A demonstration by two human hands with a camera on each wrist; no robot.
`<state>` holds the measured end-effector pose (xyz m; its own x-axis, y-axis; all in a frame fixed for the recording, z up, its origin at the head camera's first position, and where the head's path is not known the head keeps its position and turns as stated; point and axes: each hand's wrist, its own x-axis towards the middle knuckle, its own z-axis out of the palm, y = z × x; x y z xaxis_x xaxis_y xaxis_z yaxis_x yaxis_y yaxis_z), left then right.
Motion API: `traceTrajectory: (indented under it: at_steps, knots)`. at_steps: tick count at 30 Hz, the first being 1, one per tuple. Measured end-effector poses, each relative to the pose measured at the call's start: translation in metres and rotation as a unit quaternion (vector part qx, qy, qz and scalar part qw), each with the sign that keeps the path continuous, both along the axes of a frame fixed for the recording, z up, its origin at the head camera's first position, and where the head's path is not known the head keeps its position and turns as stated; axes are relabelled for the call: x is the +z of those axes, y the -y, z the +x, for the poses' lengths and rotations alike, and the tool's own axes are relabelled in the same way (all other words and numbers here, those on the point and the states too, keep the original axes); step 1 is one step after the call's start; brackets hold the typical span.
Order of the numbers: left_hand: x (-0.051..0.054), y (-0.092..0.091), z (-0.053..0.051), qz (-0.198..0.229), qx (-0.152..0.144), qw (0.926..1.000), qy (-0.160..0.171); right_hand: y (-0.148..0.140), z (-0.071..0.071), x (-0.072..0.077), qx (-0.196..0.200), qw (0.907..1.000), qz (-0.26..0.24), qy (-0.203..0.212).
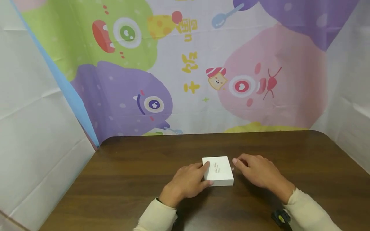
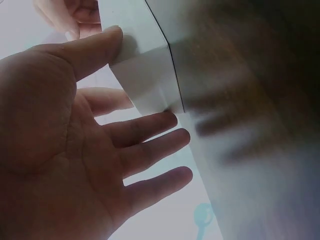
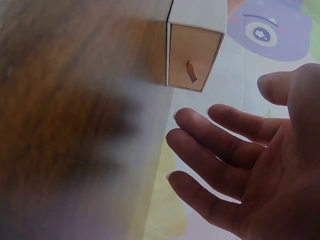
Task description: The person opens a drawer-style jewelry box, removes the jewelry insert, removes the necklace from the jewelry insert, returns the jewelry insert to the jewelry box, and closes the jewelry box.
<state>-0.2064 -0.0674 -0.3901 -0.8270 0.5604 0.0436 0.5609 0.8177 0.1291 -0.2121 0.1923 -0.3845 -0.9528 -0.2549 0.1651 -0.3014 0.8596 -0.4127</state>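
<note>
A small white drawer-style gift box (image 1: 222,173) with fine printing on top lies on the brown table. My left hand (image 1: 186,180) holds its left side between thumb and index finger; the other fingers stretch out loosely beside it in the left wrist view. To the right of the box, my right hand (image 1: 258,170) hovers with relaxed fingers and nothing in them. In the right wrist view, the box's tan drawer front (image 3: 187,47) faces that hand, and a little pull tab (image 3: 192,73) sticks out of it. A gap separates the right fingertips from the tab.
The dark wood table (image 1: 138,160) ends at a cloth backdrop (image 1: 199,115) printed with cartoon monsters. White sheets (image 1: 34,128) hang at the left and right sides. Black straps with devices (image 1: 281,218) sit at the wrists.
</note>
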Motion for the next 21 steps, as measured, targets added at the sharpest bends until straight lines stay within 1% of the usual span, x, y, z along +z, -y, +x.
traceTrajectory:
  at_steps: [5, 12, 21]
  knots:
    - [-0.0035, 0.0021, 0.0000, 0.002, -0.010, 0.9999, -0.010, 0.0025, 0.0014, -0.0026, 0.013, 0.9998, -0.014, 0.009]
    - [0.0001, 0.0018, 0.0007, 0.019, 0.005, 0.9997, 0.014, 0.0046, 0.0023, -0.0026, 0.035, 0.9990, -0.018, 0.021]
    - [-0.0013, 0.0017, 0.0015, 0.020, 0.012, 0.9996, 0.017, 0.0073, 0.0052, -0.0045, 0.038, 0.9987, -0.015, 0.030]
